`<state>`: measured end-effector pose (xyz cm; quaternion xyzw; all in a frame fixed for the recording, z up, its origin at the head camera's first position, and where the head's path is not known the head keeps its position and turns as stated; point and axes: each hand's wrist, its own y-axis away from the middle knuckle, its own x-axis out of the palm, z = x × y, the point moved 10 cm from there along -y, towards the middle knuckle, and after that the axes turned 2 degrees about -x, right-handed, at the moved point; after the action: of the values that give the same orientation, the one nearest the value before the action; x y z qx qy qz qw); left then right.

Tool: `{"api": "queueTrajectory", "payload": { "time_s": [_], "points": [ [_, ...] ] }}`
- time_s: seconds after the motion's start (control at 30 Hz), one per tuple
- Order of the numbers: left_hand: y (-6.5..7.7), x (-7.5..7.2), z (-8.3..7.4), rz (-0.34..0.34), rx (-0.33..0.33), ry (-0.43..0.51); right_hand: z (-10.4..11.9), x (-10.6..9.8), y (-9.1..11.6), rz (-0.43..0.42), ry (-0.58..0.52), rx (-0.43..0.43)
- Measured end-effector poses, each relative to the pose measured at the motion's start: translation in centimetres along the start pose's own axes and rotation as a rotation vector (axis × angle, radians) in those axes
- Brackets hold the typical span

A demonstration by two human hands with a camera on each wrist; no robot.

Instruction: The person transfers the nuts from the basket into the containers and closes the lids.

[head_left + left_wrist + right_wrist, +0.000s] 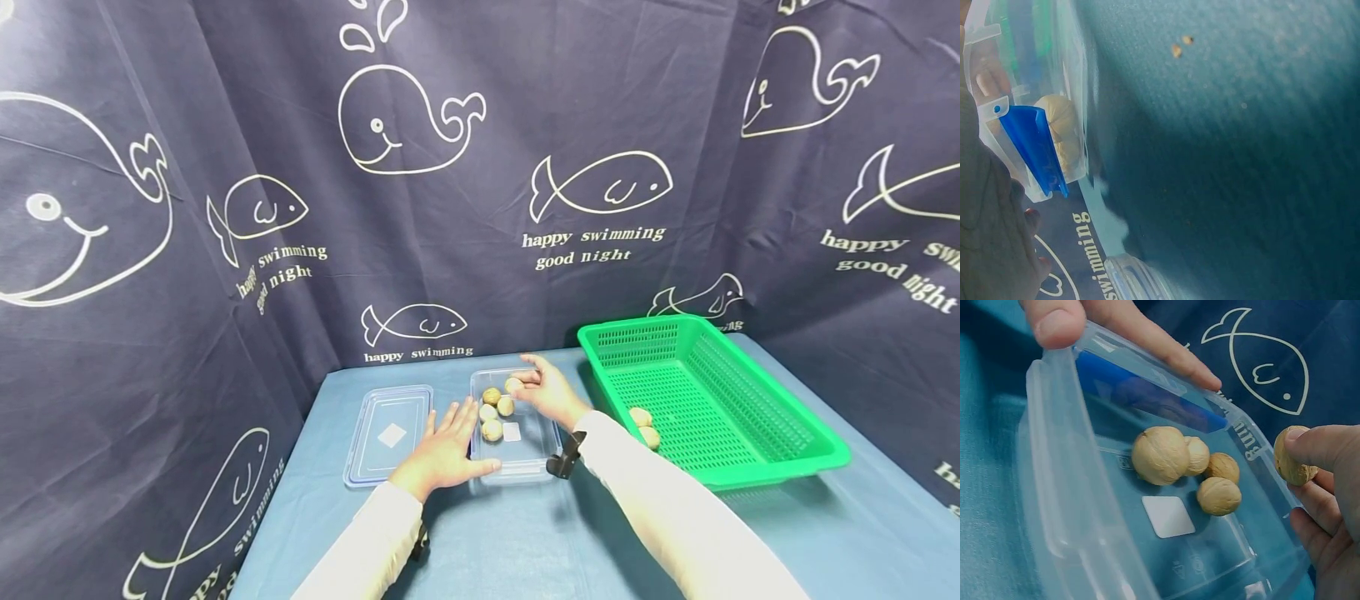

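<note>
The dark curtain (495,283) repeatedly reads "happy swimming good night".

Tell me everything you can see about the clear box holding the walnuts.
The clear box is rectangular, apparently plastic, open-topped and upright on the blue table, its lid off to the left. A blue clip shows on its left side, a white square on its floor. Four walnuts lie inside, and the left hand touches its rim.

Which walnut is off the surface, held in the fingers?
The walnut pinched by the right hand; four other walnuts lie in the container, and two more in the basket.
</note>
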<state>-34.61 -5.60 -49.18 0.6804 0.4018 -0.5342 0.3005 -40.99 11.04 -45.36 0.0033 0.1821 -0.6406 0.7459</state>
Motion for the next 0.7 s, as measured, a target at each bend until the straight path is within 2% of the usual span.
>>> {"api": "queueTrajectory", "payload": {
  "time_s": [0.27,0.7],
  "points": [
    [0.0,0.1,-0.1,-0.003,0.005,0.008,0.4,1.0,0.3,0.013,-0.026,0.005],
    [0.0,0.1,0.0,-0.017,0.015,0.024,-0.4,2.5,0.7,-0.049,-0.02,0.053]
  ]
}}
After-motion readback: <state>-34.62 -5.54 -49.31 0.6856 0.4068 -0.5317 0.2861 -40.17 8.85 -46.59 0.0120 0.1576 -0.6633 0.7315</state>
